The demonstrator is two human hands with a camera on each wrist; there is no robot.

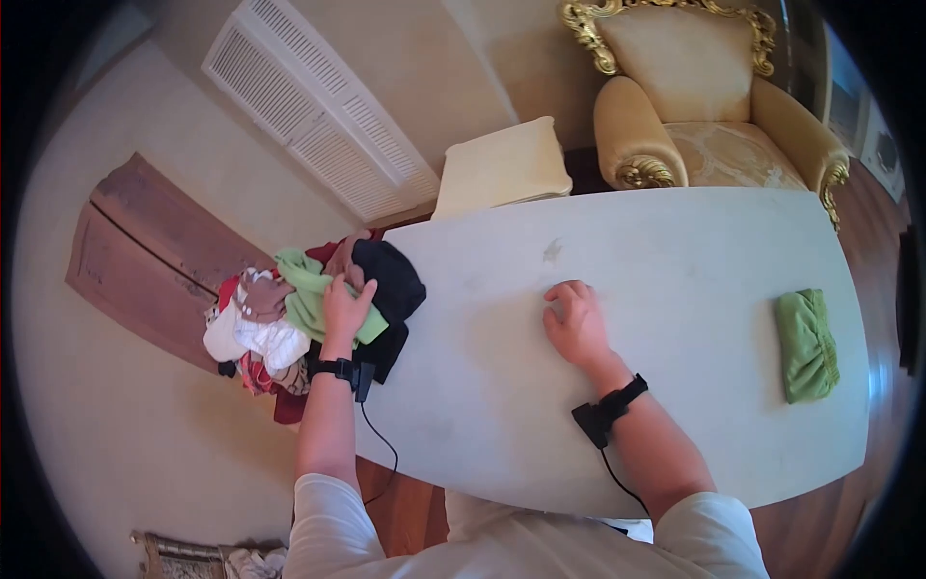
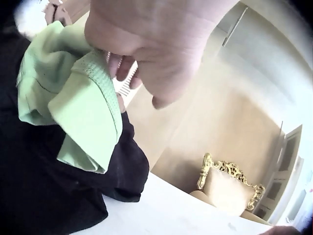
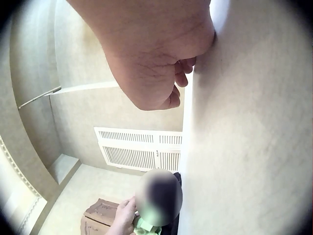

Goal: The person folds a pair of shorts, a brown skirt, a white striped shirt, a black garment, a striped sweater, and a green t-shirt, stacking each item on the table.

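My left hand [image 1: 345, 307] holds a light green garment [image 1: 306, 301] on top of a heap of clothes at the table's left end. In the left wrist view, a ribbed band runs along the green cloth [image 2: 83, 117], and my fingers curl at its far side, partly hidden. Black clothing [image 1: 394, 280] lies beneath and beside it. My right hand [image 1: 577, 323] rests near the middle of the white table [image 1: 482, 405], fingers loosely bent and holding nothing. Toward the right end lies a folded green garment [image 1: 806, 347] with a gathered edge.
White clothing [image 1: 275, 340], brown cloth [image 1: 262, 295] and dark red pieces [image 1: 289, 407] make up the heap. Beyond the table stand a cream side table [image 1: 506, 164] and a gold armchair [image 1: 694, 106]. A brown wooden cabinet [image 1: 145, 251] is at the left.
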